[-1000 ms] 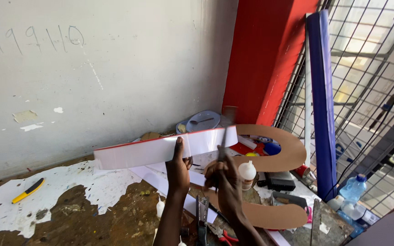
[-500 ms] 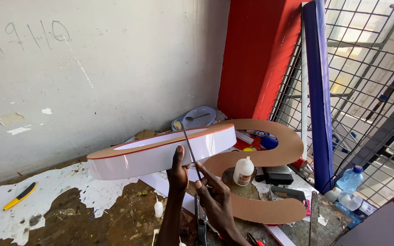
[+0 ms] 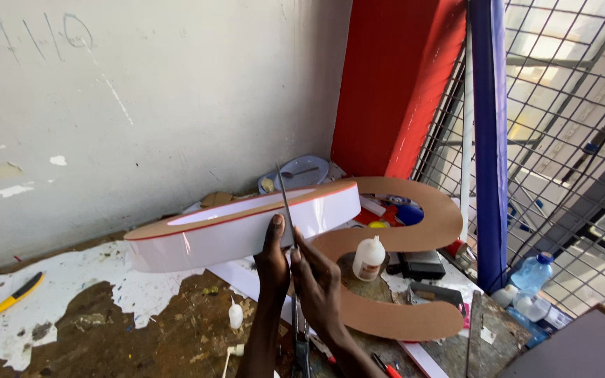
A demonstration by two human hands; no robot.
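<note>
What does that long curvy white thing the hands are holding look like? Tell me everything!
The long white piece is a curved shape with a shiny white side wall, a thin red line along its upper edge and a brown, cardboard-like rim on top. Its inside looks hollow and white. It is held off the floor, running from lower left up to the right. The left hand presses its front wall, and the right hand holds a thin metal blade upright against it.

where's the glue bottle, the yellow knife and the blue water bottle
glue bottle (image 3: 370,257), head view, on its white body
yellow knife (image 3: 15,294), head view, mid handle
water bottle (image 3: 532,274), head view, on its clear shoulder
</note>
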